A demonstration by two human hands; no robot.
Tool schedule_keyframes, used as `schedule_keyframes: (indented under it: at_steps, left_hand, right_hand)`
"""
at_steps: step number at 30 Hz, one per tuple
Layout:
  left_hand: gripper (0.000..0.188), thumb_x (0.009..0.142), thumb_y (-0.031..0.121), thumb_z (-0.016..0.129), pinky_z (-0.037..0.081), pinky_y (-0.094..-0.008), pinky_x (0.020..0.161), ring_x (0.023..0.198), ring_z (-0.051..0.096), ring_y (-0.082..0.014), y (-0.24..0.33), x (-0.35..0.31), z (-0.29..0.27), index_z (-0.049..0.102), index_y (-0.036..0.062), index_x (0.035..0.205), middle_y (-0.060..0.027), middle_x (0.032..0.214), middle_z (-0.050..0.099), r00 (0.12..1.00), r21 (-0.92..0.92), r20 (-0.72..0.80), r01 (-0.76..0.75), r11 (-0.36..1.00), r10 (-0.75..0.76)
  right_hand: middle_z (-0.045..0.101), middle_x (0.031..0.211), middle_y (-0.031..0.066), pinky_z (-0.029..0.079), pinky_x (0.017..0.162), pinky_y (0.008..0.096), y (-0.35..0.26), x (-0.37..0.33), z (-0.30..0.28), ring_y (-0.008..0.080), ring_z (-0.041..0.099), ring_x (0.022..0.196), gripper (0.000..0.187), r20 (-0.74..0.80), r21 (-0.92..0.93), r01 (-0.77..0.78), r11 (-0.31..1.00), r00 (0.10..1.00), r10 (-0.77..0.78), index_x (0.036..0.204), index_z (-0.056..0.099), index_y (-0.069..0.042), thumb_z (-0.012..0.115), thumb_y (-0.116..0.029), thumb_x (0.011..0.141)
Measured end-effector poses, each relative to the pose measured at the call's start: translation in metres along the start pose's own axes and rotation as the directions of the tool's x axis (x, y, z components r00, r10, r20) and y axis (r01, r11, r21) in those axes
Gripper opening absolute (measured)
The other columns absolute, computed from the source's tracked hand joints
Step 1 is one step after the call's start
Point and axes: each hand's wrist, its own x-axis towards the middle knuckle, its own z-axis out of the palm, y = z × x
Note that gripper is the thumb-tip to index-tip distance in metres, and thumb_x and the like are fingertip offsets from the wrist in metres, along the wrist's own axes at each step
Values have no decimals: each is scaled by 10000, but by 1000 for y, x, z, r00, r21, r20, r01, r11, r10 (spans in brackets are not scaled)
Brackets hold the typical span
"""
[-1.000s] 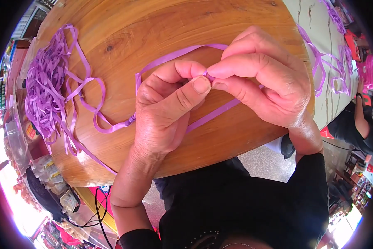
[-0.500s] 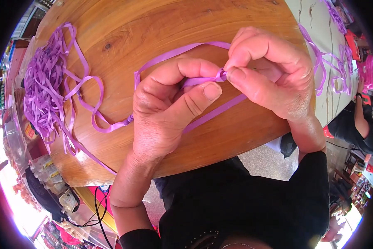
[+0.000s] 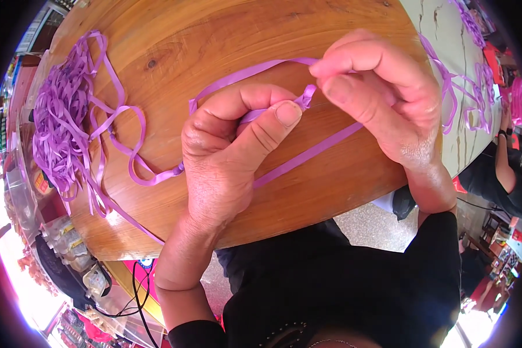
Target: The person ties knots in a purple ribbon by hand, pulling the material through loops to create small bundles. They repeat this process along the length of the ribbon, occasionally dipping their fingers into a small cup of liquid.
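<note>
My left hand [image 3: 226,145] pinches a purple ribbon [image 3: 308,152] between thumb and forefinger. A short folded end with a small loop or knot [image 3: 306,97] sticks out past the thumb tip. Just right of that end, my right hand [image 3: 383,93] is raised with its fingers curled. Its thumb and forefinger tips are slightly apart and off the knot, with nothing visible between them. The ribbon makes a wide loop over the table, running behind both hands. Whether its hidden stretch touches my right palm I cannot see.
A tangled heap of purple ribbon [image 3: 63,124] lies at the left of the wooden table [image 3: 214,29], trailing loose strands toward my left forearm. More ribbon [image 3: 446,87] lies on a white marbled surface [image 3: 438,29] at right. Another person's arm [image 3: 504,165] shows at the far right.
My right fingertips have let go of the knotted ribbon end and moved slightly up. My left hand has shifted a little left and still pinches the ribbon.
</note>
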Motion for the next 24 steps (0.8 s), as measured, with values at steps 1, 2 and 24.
schedule_keyframes:
  at_steps: [1,2,24]
  left_hand:
    - [106,812,-18,654,439,-177,717,773,545,-42,0,0,-1,646,18,912,5,845,631,1000,-39,8,9,999,-8]
    - [106,812,-18,654,439,-177,717,773,545,-42,0,1,-1,646,18,912,5,845,631,1000,-41,11,8,999,-8]
    - [52,812,-17,650,422,-162,663,715,522,-29,5,1,1,660,13,853,13,801,628,991,269,-36,-112,956,126]
  right_hand:
    - [590,893,87,438,696,251,1,1,-1,148,553,820,241,-6,-89,95,992,995,-96,1010,611,9,645,54,775]
    - [590,893,87,438,696,251,-1,3,-4,148,553,820,241,-7,-92,95,991,995,-97,1010,611,9,645,54,775]
    - [574,740,72,414,539,277,3,3,-7,210,548,657,246,174,-591,414,693,904,-391,839,642,5,733,60,617]
